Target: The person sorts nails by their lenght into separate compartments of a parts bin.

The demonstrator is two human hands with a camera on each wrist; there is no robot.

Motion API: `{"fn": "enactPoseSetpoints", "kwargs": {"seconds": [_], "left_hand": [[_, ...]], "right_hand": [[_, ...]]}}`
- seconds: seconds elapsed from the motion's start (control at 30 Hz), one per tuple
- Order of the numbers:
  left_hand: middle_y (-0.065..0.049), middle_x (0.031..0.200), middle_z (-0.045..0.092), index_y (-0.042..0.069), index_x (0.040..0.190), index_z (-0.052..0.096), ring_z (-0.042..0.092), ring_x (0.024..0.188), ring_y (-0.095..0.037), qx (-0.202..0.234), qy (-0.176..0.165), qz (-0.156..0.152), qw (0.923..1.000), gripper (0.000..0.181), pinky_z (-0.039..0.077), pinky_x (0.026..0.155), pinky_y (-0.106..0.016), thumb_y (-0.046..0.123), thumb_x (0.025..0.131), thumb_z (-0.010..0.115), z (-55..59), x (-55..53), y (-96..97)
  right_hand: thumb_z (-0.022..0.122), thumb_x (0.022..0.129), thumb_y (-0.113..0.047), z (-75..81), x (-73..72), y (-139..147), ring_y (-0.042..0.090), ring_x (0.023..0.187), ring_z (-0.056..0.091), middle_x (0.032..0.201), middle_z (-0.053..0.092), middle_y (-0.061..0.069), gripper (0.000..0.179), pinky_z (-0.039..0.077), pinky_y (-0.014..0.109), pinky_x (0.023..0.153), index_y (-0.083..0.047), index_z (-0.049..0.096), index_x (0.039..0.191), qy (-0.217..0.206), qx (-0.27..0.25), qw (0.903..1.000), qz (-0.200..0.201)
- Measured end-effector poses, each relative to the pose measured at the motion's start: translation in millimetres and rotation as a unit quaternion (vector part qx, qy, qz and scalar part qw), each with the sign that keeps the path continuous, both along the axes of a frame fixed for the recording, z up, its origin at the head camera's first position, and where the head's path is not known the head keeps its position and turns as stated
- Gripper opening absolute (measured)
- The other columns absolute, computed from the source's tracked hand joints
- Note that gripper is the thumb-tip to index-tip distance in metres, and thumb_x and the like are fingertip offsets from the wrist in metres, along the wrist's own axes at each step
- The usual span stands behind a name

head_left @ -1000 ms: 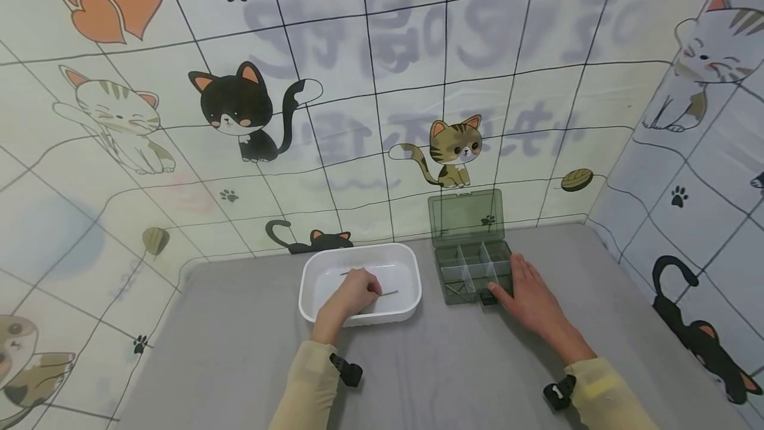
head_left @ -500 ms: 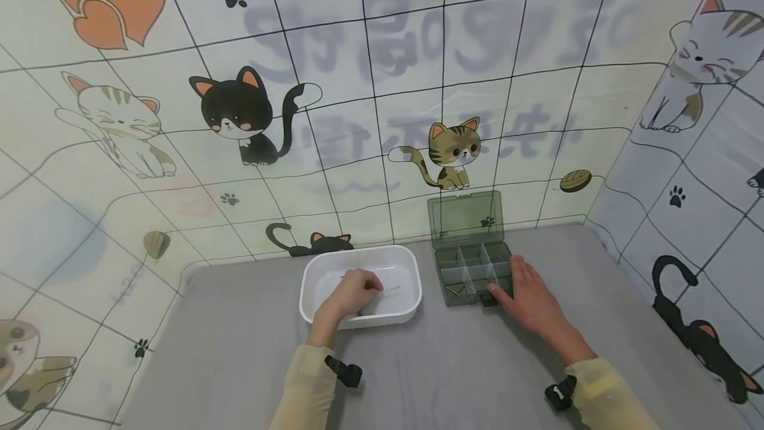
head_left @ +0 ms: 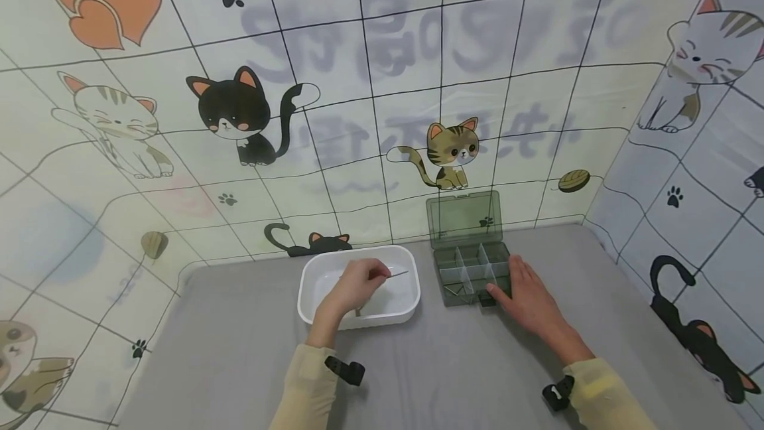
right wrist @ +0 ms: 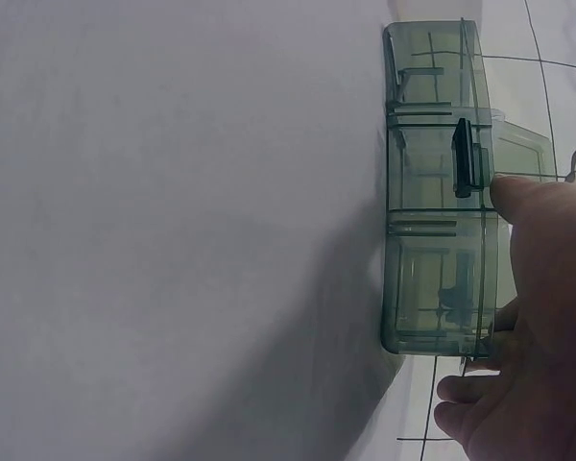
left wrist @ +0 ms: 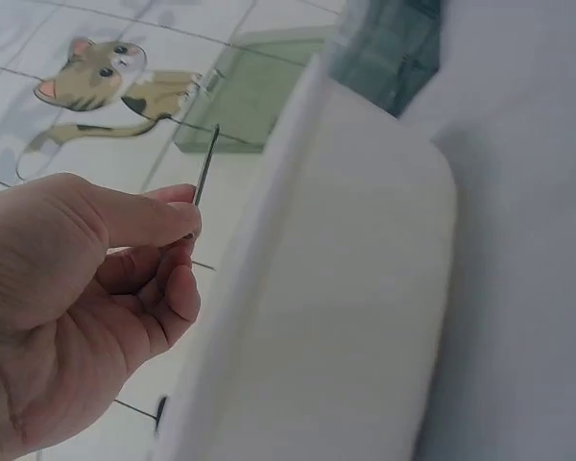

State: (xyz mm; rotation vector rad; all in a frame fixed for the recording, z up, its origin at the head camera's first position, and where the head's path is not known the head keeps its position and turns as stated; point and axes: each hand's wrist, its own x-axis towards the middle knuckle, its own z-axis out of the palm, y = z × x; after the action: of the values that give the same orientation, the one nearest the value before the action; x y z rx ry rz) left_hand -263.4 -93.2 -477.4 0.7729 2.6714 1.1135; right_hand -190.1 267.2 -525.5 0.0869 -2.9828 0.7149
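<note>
Over the white tray (head_left: 309, 302), my left hand (head_left: 353, 284) pinches a thin nail-like metal rod (left wrist: 206, 171) between thumb and fingertips. The rod's free end points away from the fingers in the left wrist view. My right hand (head_left: 533, 297) rests against the right side of a green see-through compartment box (head_left: 449, 300). Its fingers lie fairly straight along the side wall, and the thumb touches the front rim by the dark latch (right wrist: 464, 158). Several thin metal pieces (head_left: 456, 290) lie in the box's front left compartment.
The box's lid (head_left: 464, 219) stands raised against the cat-printed wall sheet (head_left: 352, 105). A small brownish piece (head_left: 358, 312) shows in the tray beside the left wrist. A grey cloth (head_left: 239, 344) covers the table.
My left hand has risen slightly within the tray area, lifting the metal rod from near the tray floor. The right hand stays at the box.
</note>
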Motion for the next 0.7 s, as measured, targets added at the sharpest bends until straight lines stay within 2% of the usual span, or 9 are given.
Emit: {"fn": "enactPoseSetpoints", "kwargs": {"seconds": [0.23, 0.33, 0.53, 0.7], "left_hand": [[-0.005, 0.099, 0.072, 0.008, 0.103, 0.074, 0.062, 0.084, -0.012, 0.020, 0.021, -0.016, 0.9994, 0.012, 0.053, 0.075, -0.030, 0.001, 0.099, 0.065, 17.8, 6.5, 11.7], [-0.008, 0.098, 0.072, 0.004, 0.103, 0.074, 0.060, 0.081, -0.012, 0.029, 0.025, -0.030, 0.9988, 0.012, 0.052, 0.073, -0.029, -0.001, 0.098, 0.065, 23.2, 9.2, 18.2], [-0.013, 0.099, 0.072, -0.002, 0.105, 0.074, 0.059, 0.079, -0.012, 0.029, 0.027, -0.053, 0.9978, 0.013, 0.051, 0.071, -0.027, -0.003, 0.098, 0.063, 23.5, 10.5, 32.4], [-0.009, 0.096, 0.071, 0.000, 0.102, 0.074, 0.060, 0.080, -0.012, 0.017, 0.054, -0.067, 0.9962, 0.012, 0.052, 0.072, -0.026, -0.004, 0.097, 0.064, 21.1, 10.5, 45.5]], "right_hand": [[0.057, 0.104, -0.045, 0.6, 0.0, -0.8, 0.056, 0.145, 0.020, 0.158, 0.018, 0.042, 0.091, 0.020, 0.065, 0.115, 0.021, 0.017, 0.152, -0.003, 0.001, 1.0000, -0.002], [0.057, 0.104, -0.046, 1.2, 0.1, -1.3, 0.056, 0.145, 0.020, 0.158, 0.018, 0.041, 0.091, 0.020, 0.065, 0.116, 0.021, 0.017, 0.152, -0.002, 0.000, 1.0000, -0.001], [0.058, 0.104, -0.045, 1.5, 1.0, -1.5, 0.056, 0.145, 0.021, 0.158, 0.018, 0.041, 0.091, 0.020, 0.065, 0.116, 0.020, 0.018, 0.152, -0.002, 0.000, 1.0000, -0.002], [0.058, 0.104, -0.045, 0.3, 0.7, -0.5, 0.056, 0.145, 0.020, 0.158, 0.018, 0.041, 0.091, 0.020, 0.065, 0.116, 0.020, 0.017, 0.152, -0.002, -0.003, 1.0000, -0.002]]}}
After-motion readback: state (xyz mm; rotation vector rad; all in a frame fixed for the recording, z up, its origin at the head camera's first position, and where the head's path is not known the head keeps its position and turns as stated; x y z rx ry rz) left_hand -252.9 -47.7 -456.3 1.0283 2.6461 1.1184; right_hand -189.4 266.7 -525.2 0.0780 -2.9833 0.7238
